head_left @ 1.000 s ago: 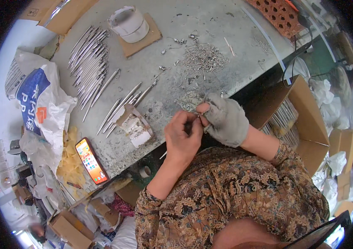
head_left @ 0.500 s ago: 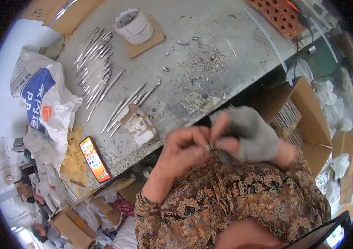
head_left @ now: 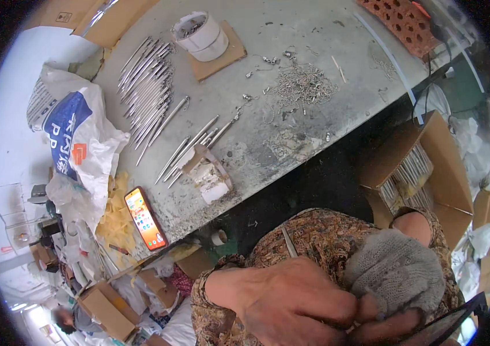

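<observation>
My left hand, bare, is closed close to my chest. The tip of a slim silver pointed rod juts out beyond its back; the rest of the rod is hidden in the grip. My right hand, in a grey knitted glove with bare fingertips, meets the left one with bent fingers. What those fingers pinch is hidden. On the table, several similar rods lie next to a small torn white box. A larger row of silver rods lies farther back, and a heap of fine metal chains to its right.
A white round tub stands on a cardboard piece at the back. A phone with a lit screen lies at the table's left edge, by a white woven sack. An open carton holding rods stands at the right. A perforated brick sits far right.
Both hands have moved down from beside the table edge, closer to my chest, and stay together. The silver rod's tip now shows above my left hand. The table items keep their places.
</observation>
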`<state>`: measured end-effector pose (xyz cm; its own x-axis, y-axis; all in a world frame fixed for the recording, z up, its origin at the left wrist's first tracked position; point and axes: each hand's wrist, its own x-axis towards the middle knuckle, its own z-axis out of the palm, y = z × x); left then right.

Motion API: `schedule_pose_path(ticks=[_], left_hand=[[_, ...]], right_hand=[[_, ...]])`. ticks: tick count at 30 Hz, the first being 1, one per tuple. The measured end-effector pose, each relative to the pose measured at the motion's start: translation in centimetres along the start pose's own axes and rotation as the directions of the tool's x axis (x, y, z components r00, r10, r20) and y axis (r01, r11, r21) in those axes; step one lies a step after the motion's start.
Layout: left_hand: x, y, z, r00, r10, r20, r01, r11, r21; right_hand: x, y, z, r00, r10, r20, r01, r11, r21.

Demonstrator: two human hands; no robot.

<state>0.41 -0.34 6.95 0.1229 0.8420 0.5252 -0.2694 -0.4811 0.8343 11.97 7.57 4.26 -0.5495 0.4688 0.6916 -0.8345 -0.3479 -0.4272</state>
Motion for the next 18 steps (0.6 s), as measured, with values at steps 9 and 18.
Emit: schedule_pose_path(ticks=[9,18], left_hand=[[0.2,0.5,-0.7,0.998,-0.055,-0.02,0.054,0.998,-0.045],[0.1,1.3,-0.7,0.994,-0.107,-0.022,0.105,0.991,-0.087]], right_hand=[[-0.4,2.0,1.7,0.969,-0.181,-0.167,0.198,0.975,0.095],[0.4,1.1,-1.1,0.998,0.015,0.066,-0.034,0.952,0.303]])
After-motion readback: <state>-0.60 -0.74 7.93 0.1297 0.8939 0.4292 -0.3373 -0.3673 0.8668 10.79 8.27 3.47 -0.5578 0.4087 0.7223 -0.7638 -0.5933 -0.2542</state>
